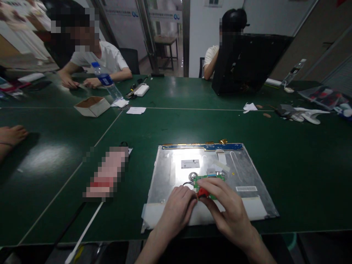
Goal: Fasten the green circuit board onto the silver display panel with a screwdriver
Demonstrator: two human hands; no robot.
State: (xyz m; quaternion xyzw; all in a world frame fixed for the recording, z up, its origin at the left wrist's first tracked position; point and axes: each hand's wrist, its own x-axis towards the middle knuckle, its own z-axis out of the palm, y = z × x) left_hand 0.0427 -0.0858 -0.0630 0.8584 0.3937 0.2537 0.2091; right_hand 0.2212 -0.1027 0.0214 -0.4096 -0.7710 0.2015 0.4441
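Observation:
A flat silver metal panel [167, 172] lies on the green table, with a blue circuit strip [228, 147] along its far edge. Near its middle sits a small green circuit board [220, 182], partly covered by my hands. My right hand [229, 205] has a red object [202, 192], perhaps a screwdriver handle, between thumb and fingers. Beside it my left hand [180, 205] rests on the panel with fingers bent together at the board's left edge; what they pinch, if anything, is too small to make out. A pale strip [255, 208] runs along the panel's near edge.
Left of the panel lies a blurred pinkish object [110, 168] with a white cable [88, 227]. Farther back are an open box [95, 110], a bottle [108, 82] and a large black casing [247, 62]. Two people sit across the table; another hand [12, 137] rests at the left.

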